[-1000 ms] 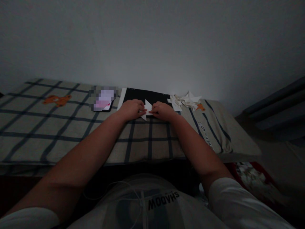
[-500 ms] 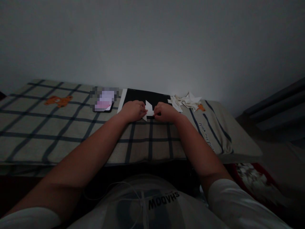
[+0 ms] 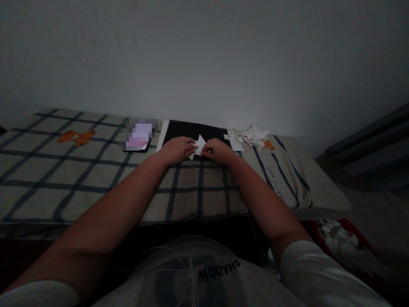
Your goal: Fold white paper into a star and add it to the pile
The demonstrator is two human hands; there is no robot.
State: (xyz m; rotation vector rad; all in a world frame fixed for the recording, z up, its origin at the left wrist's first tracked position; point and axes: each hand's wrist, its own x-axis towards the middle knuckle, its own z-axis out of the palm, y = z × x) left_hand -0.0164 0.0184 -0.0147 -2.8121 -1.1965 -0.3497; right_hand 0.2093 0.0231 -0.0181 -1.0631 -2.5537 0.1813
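A small piece of folded white paper (image 3: 200,145) with pointed corners lies between my hands, over the front part of a flat black board (image 3: 194,128). My left hand (image 3: 177,150) pinches the paper's left side, fingers closed. From the other side, my right hand (image 3: 219,150) grips its right edge between thumb and fingertips. The fingers hide parts of the paper, so its full shape does not show. A white strip (image 3: 162,135) runs along the board's left edge.
To the left lies a phone (image 3: 137,138) with a lit, partly blurred screen. Crumpled, folded white papers (image 3: 251,136) are heaped right of the board. Everything rests on a checked cloth (image 3: 128,170) against a grey wall (image 3: 198,59).
The white paper has turned or shifted a little between my fingers, its upper point now farther right. My right hand has moved slightly left, nearer my left hand.
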